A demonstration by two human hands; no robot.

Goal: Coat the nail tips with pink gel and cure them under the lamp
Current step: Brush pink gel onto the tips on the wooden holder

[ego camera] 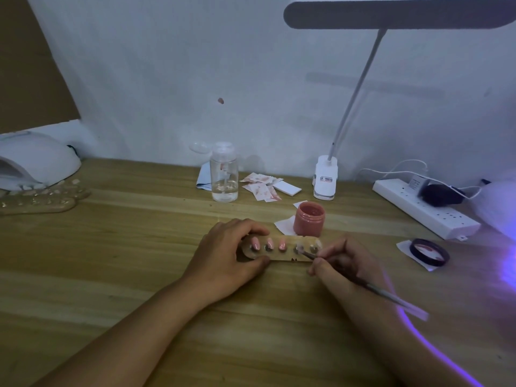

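Far left: the white curing lamp (33, 163) stands at the back of the wooden table (139, 275), and spare strips of tips (42, 199) lie just in front of it.

Centre: your left hand (231, 255) grips the left end of the wooden strip (282, 256). Its fingers curl over the far edge and its thumb sits against the near edge. The strip lies flat on the table and carries a row of tips, the left three being pink nail tips (268, 244).

Your right hand (343, 263) pinches a brush (391, 296), and the brush's tip touches the fourth nail tip (299, 248). The open jar of pink gel (309, 219) stands just behind the strip.

Right: a dark lid (430, 252) lies on a paper square, near the white power strip (424, 208).
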